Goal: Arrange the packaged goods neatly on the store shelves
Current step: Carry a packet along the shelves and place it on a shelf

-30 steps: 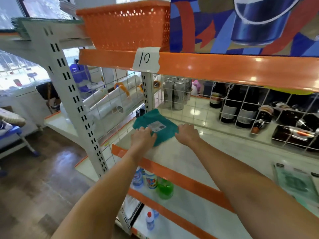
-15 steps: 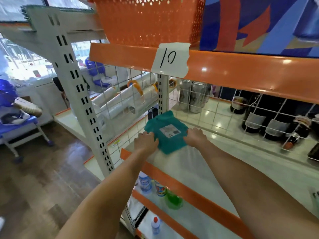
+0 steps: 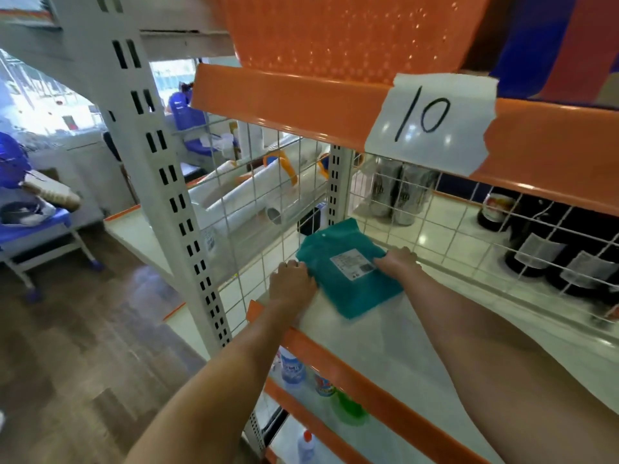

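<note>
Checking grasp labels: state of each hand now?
Left hand: on the teal packet's left edge; grip cannot be told.
Right hand: on its right edge; grip cannot be told.

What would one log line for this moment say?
stage: placing | item: teal package flat on shelf, back-left corner | left hand: at its left edge | right hand: on its right edge

packet (image 3: 348, 279): teal, white printed label | shelf (image 3: 368, 343): white, orange front edge | basket (image 3: 335, 31): orange, dotted with holes | paper tag (image 3: 432, 122): white, black "10" | wire grid (image 3: 452, 222): white | floor (image 3: 83, 329): brown wood grain
</note>
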Tool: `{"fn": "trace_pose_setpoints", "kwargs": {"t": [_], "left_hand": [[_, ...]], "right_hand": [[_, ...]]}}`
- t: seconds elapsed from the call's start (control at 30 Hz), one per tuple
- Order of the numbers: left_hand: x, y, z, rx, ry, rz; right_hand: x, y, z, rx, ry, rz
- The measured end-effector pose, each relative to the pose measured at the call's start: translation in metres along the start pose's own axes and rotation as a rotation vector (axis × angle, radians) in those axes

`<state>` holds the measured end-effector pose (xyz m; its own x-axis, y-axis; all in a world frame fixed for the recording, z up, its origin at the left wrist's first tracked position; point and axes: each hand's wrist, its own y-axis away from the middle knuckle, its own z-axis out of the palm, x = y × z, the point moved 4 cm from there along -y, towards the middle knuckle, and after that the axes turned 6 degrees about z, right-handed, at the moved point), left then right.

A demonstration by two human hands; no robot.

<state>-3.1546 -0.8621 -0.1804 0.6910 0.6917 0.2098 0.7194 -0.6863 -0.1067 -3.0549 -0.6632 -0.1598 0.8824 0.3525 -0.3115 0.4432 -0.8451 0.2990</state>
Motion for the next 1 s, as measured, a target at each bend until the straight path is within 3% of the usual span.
{"fn": "trace_pose_setpoints", "kwargs": {"t": [0.23, 0.4, 0.5, 0.73, 1.0], "left_hand": [[0.0, -0.001, 0.0, 0.054, -0.029, 0.02], [0.0, 0.001, 0.002, 0.076, -0.066, 0.012], [0.001, 0.004, 0.003, 0.088, -0.053, 0.022], [-0.001, 0.009, 0.004, 0.058, 0.018, 0.029], [0.007, 0.036, -0.001, 0.036, 0.055, 0.014]], "right_hand": [[-0.005, -0.008, 0.002, -0.074, -0.123, 0.063], [0.0, -0.006, -0.001, -0.178, -0.414, 0.073], [0.0, 0.001, -0.004, -0.313, -0.623, 0.111], [0.013, 0.008, 0.007, -0.586, -0.814, 0.165], [0.054, 0.022, 0.021, -0.603, -1.036, 0.155]]}}
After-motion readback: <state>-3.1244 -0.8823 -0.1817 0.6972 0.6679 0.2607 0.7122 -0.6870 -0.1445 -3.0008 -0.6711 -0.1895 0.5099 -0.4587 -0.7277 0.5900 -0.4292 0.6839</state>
